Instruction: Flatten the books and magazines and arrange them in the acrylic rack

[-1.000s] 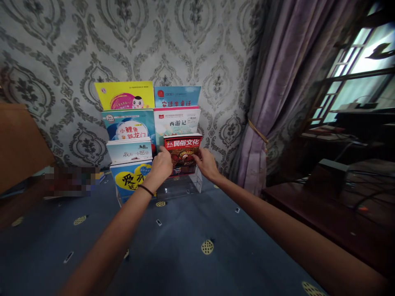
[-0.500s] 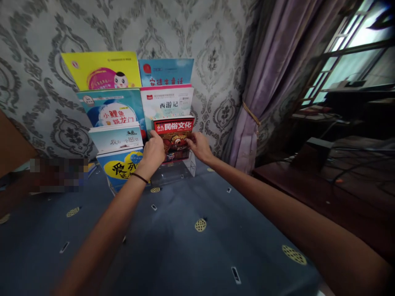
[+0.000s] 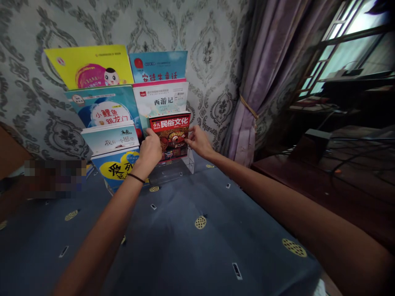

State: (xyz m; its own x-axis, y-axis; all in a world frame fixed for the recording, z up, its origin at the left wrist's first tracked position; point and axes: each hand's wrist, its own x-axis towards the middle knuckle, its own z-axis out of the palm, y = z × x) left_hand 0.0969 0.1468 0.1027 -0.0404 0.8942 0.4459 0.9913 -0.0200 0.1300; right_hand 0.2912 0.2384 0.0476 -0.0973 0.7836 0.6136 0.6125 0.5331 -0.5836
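A red book (image 3: 171, 137) with a colourful mask-like picture on its cover stands upright in the right column of a clear tiered stand (image 3: 189, 163). My left hand (image 3: 151, 149) is closed at the book's left edge, while my right hand (image 3: 200, 142) pinches its right edge between thumb and fingers. Behind it are a white book with a pink top edge (image 3: 163, 98) and a blue book (image 3: 159, 65). The left column holds a yellow book (image 3: 89, 61), a teal book (image 3: 108, 105), a pale book (image 3: 111, 137) and a blue-and-yellow book (image 3: 106, 167), partly behind my left hand.
A dark blue patterned cloth (image 3: 179, 250) covers the table. Grey patterned wallpaper (image 3: 212, 49) rises behind the stand. A tied purple curtain (image 3: 265, 74) hangs right, near a dark red desk (image 3: 296, 185) with cables. A blurred-out patch covers something at left.
My view has shifted slightly, so the stand and books appear a little farther left. Both hands stay at the red book's sides.
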